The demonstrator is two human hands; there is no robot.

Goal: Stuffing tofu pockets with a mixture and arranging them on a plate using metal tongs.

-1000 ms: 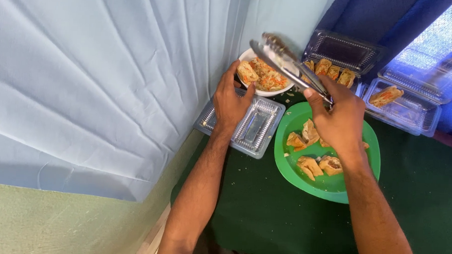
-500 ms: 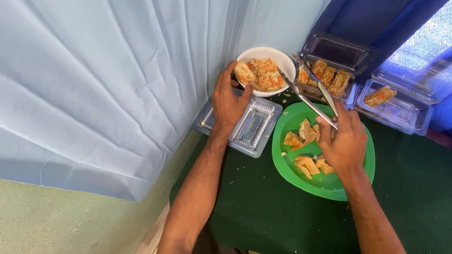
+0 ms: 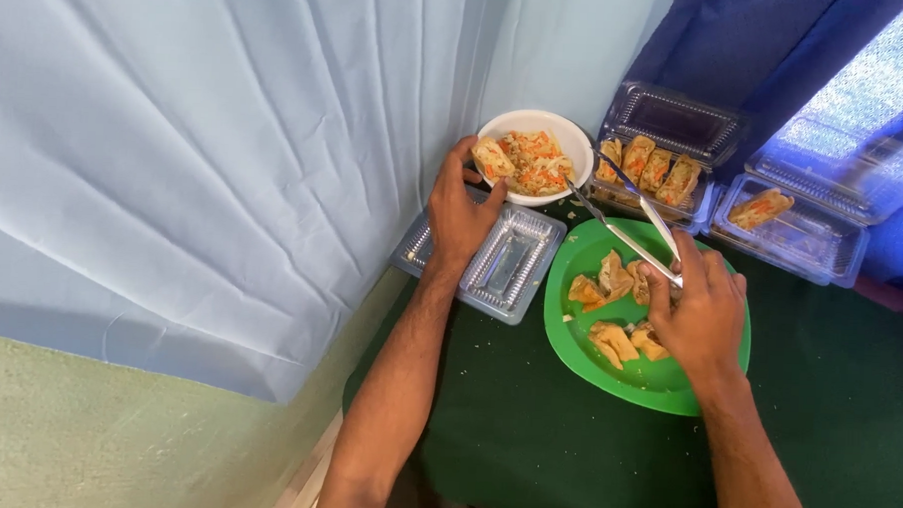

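From the head view, the left hand (image 3: 460,212) grips the near rim of the round white bowl of cut rolls (image 3: 531,155) beside the pale curtain (image 3: 225,146), while the right hand (image 3: 705,313), over the round green plastic plate (image 3: 622,375), is closed on the long metal tongs (image 3: 623,225), tips apart beside the bowl's edge.

The metal tongs (image 3: 623,222) lie slanted in the right hand (image 3: 705,313), arms spread, tips reaching the white bowl (image 3: 566,138). That round bowl holds cut rolls with orange and pale filling; the left hand (image 3: 461,212) grips its near rim. The bowl sits on the dark green cloth beside a clear, empty plastic container (image 3: 511,261).
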